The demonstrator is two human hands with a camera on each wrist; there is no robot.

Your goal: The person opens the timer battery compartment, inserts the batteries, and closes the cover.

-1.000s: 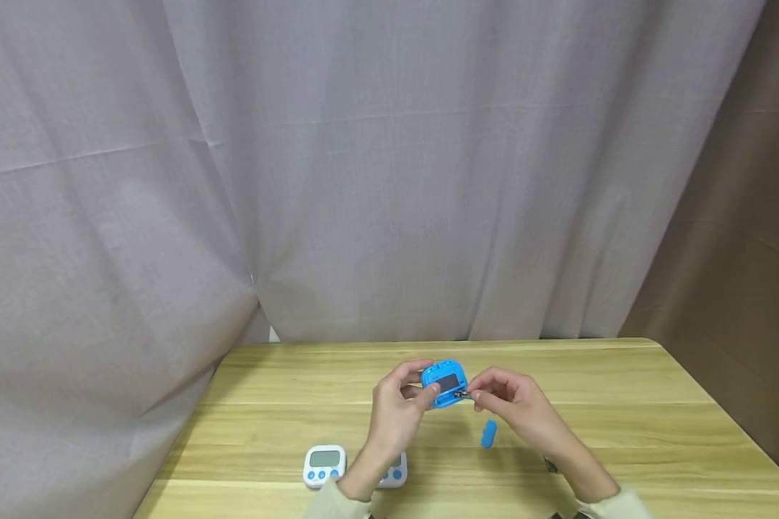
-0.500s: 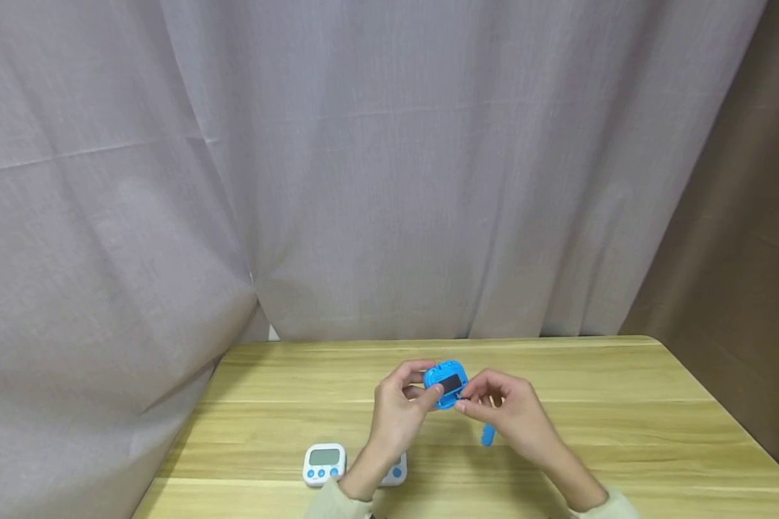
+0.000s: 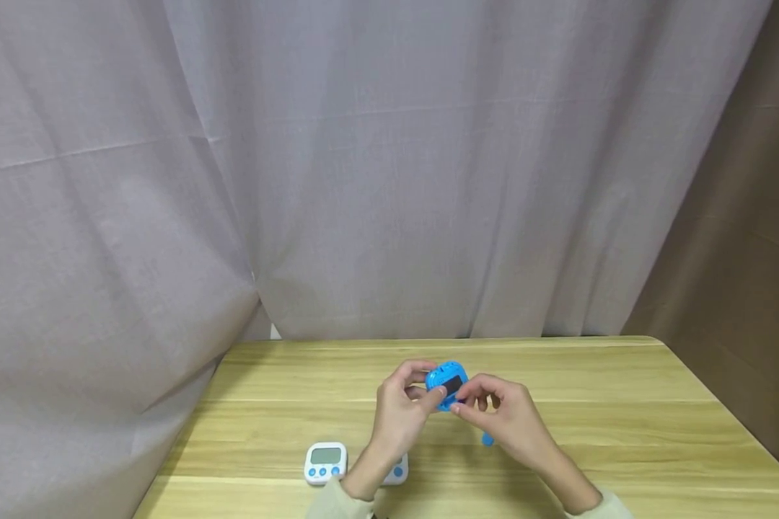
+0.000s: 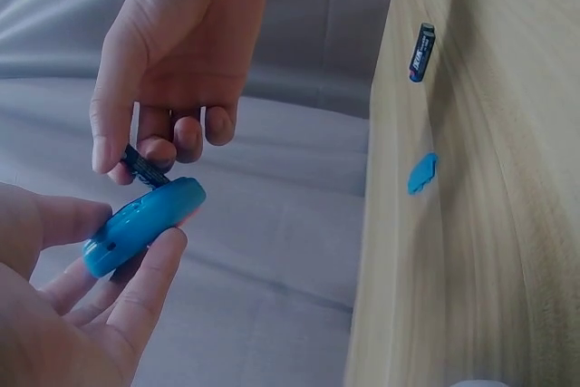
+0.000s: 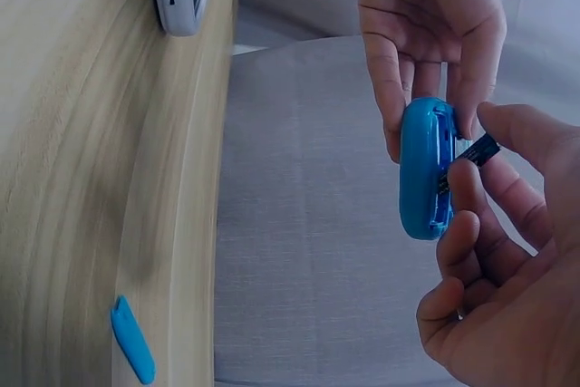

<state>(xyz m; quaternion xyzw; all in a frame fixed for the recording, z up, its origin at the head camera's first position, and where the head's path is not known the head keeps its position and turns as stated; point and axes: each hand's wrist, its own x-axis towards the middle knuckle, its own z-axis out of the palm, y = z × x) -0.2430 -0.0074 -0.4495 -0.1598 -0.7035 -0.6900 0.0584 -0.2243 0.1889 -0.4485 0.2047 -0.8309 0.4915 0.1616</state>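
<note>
My left hand (image 3: 399, 411) grips a blue digital timer (image 3: 441, 376) by its edges above the table, its back with the open battery compartment turned up toward me. Between thumb and forefinger my right hand (image 3: 509, 418) pinches a small dark battery (image 4: 145, 168). In the right wrist view the battery (image 5: 480, 150) stands at a slant, one end inside the timer's compartment and the other between the fingertips. On the table under the right hand lies a blue battery cover (image 4: 423, 174), mostly hidden in the head view.
A second dark battery (image 4: 421, 53) lies on the wooden table (image 3: 623, 418) near the cover. Two white timers with blue buttons rest at the front left: one in plain sight (image 3: 325, 463), the other (image 3: 399, 472) partly behind my left forearm. A grey curtain (image 3: 389, 180) hangs behind the table.
My right hand has moved slightly left, bringing the battery against the timer's compartment. The timer has tilted a little in the left hand. The right hand now covers more of the cover.
</note>
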